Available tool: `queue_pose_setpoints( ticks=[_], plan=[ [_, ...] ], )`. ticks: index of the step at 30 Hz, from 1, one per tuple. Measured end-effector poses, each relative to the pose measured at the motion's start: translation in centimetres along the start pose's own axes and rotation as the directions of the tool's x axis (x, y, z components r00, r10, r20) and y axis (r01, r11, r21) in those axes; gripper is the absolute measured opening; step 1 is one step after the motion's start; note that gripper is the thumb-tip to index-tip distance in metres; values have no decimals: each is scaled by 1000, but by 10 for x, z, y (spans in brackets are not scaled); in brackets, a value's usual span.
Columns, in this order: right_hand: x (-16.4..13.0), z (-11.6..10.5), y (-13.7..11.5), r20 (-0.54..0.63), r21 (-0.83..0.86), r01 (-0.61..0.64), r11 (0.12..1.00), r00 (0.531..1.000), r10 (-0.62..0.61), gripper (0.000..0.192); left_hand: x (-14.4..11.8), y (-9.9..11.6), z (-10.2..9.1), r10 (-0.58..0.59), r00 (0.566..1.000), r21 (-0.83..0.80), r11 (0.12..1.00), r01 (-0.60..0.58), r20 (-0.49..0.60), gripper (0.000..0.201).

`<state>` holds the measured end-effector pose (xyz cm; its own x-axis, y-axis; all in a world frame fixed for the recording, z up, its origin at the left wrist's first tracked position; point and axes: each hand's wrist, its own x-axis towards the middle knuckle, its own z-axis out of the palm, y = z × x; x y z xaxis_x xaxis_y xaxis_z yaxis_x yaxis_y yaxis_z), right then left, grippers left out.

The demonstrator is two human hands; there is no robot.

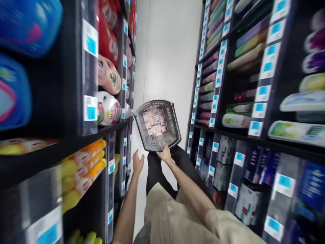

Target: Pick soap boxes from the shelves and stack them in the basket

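Observation:
A grey plastic shopping basket (175, 130) with slotted walls is in front of my legs, in the middle of the aisle. At its bottom lie several small pale pink packs (154, 122) set close together in rows. My right hand (165, 154) grips the near rim of the basket, thumb over the edge. To the left of the basket's near corner, my left hand (138, 162) hangs apart from it with its fingers spread and nothing in them.
Shelves with blue-and-white price tags line both sides closely. On the left stand white bottles (108, 109), pink bottles (109, 75) and yellow-orange bottles (86, 169). Bottles, packets and boxes (224, 149) fill the right shelves. The pale floor (170, 51) runs ahead between them.

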<state>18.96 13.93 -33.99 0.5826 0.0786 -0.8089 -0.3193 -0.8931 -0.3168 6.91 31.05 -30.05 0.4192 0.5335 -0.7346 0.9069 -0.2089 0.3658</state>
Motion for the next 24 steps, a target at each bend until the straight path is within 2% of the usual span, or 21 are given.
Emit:
queue_pose_setpoints(
  ticks=[3,6,8,10,13,16,20,24],
  plan=[
    [66,31,21,-12,-65,-36,997,999,36,98,67,-6,66,-137,987,-33,990,134,-85,81],
    [140,67,39,-54,-117,-109,987,993,103,92,126,-14,124,-217,962,-58,976,211,-166,98],
    [190,92,54,-59,-128,-174,976,984,168,87,155,-20,154,-211,939,-67,977,201,-270,95],
    [236,116,73,-59,-145,-234,961,972,228,88,171,-26,176,-210,890,-51,977,207,-404,81],
    [290,148,102,-66,-184,-289,940,957,282,99,176,-38,195,-207,816,0,969,246,-540,71],
    [324,176,121,-106,-253,-299,920,954,281,111,172,-49,202,-158,801,47,973,226,-577,77],
    [347,208,126,-208,-323,-310,894,945,253,117,168,-53,204,-141,772,72,969,235,-620,80],
    [357,229,123,-277,-336,-349,875,925,262,118,169,-50,205,-150,759,92,960,266,-633,85]
  ],
)
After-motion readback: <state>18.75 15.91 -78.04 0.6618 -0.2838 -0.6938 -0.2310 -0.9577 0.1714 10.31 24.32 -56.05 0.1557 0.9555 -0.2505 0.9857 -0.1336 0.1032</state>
